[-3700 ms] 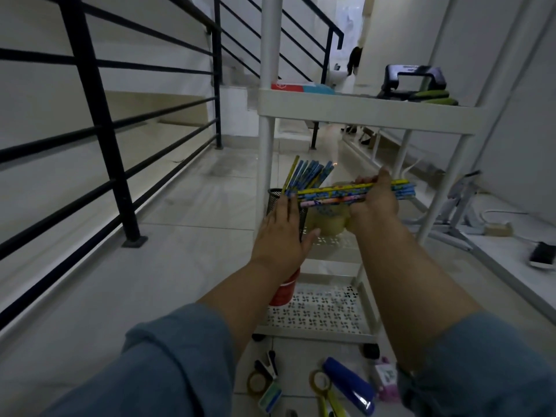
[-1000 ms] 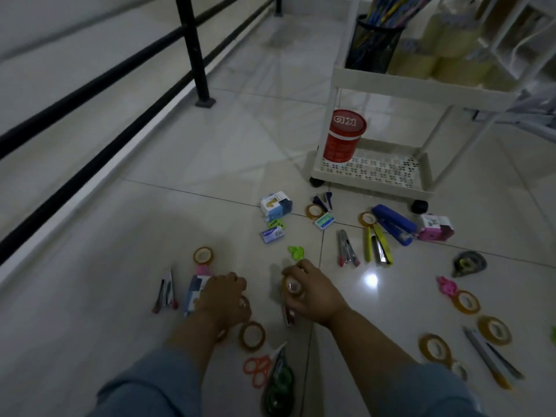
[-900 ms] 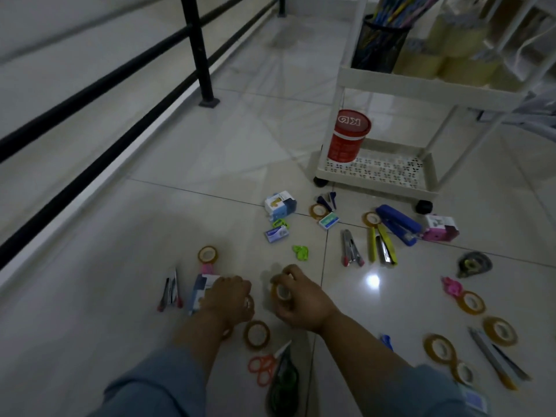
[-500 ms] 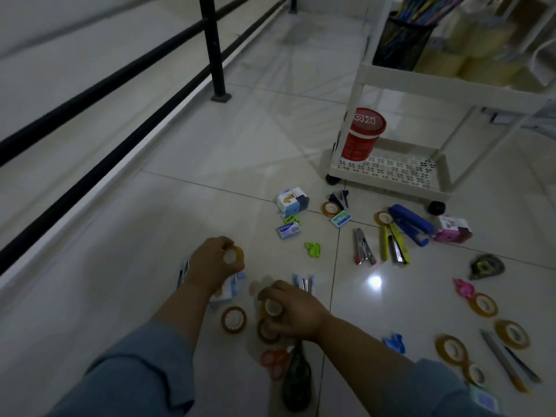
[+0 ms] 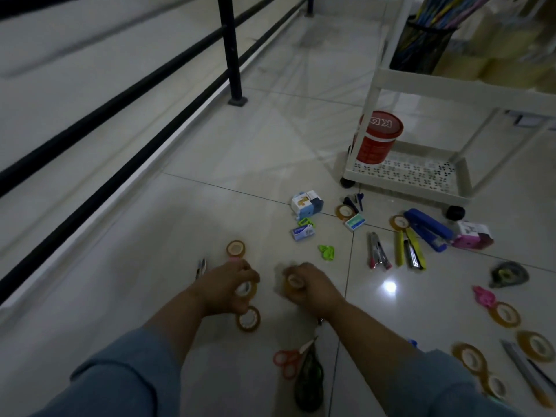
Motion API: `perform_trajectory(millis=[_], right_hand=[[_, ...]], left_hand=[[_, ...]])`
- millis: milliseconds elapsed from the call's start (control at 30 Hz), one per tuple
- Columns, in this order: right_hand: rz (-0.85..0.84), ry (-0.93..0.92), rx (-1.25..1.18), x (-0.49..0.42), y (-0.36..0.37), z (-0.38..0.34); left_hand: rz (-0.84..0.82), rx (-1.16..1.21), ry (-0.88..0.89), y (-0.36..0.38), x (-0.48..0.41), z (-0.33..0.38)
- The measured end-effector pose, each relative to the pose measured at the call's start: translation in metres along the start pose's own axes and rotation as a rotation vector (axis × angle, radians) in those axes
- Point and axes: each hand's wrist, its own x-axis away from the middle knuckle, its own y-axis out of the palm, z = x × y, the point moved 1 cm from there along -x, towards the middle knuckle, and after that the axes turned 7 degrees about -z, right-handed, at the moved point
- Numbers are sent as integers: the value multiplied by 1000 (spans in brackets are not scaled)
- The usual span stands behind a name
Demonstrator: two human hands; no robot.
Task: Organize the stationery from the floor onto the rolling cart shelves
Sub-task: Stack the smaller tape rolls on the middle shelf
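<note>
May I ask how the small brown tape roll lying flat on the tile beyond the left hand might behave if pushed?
Lying flat, the small brown tape roll probably slides rather than rolls on the glossy tile floor. Tipped on edge, its ring shape would likely roll.

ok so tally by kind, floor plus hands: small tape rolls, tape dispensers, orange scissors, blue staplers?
Small tape rolls: 10, with 8 on the floor, 1 in the left hand, 1 seen in the right hand
Tape dispensers: 2, grey and dark green
Orange scissors: 1
Blue stapler: 1
Total: 14
</note>
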Motion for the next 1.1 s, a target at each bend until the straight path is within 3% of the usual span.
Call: perform_trajectory(millis=[100,233,667,800,967,1100], right_hand=[[135,39,-117,-7,-21,3],[233,92,-185,-2,-32,11],[308,214,-216,14,-36,39],[287,312,-90,23,-36,61],[286,406,-74,38,-29,82],[216,353,-90,43,-34,82]], left_hand=[[-115,-180,69,18,4,7],[-216,-253,75,36,4,13],[-330,-274,20,47,-14,16],[-273,-197,-21,49,-22,23],[26,160,-47,45,-38,38],[208,390,-32,38,-61,52]])
